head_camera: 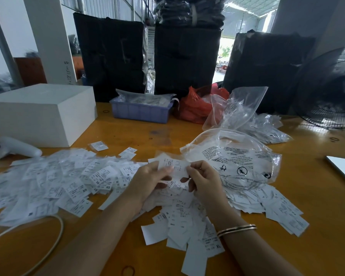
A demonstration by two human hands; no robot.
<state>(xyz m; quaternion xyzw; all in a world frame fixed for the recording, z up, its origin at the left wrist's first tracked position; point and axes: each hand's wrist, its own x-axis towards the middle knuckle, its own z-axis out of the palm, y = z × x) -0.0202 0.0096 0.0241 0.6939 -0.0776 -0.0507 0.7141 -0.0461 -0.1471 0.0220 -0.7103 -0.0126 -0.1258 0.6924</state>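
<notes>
Both hands hold a small bunch of white printed size labels (174, 166) above the wooden table (127, 132). My left hand (149, 181) grips the bunch from the left, thumb on top. My right hand (204, 180) pinches the right edge of the top label between thumb and forefinger; a bangle sits on that wrist. Heaps of loose white labels lie around: a wide spread to the left (54, 182), a pile under and in front of the hands (185, 222), another at the right (271, 206). Letters such as XS, M and XL show on some.
A clear printed plastic bag (241, 160) lies right of the hands, more bags (247, 112) behind it. At the back stand a white box (38, 112), a blue tray (141, 111), a red bag (195, 108) and black bundles (187, 56). A fan (331, 92) is far right, a white handheld device (12, 147) and a cable (54, 236) left.
</notes>
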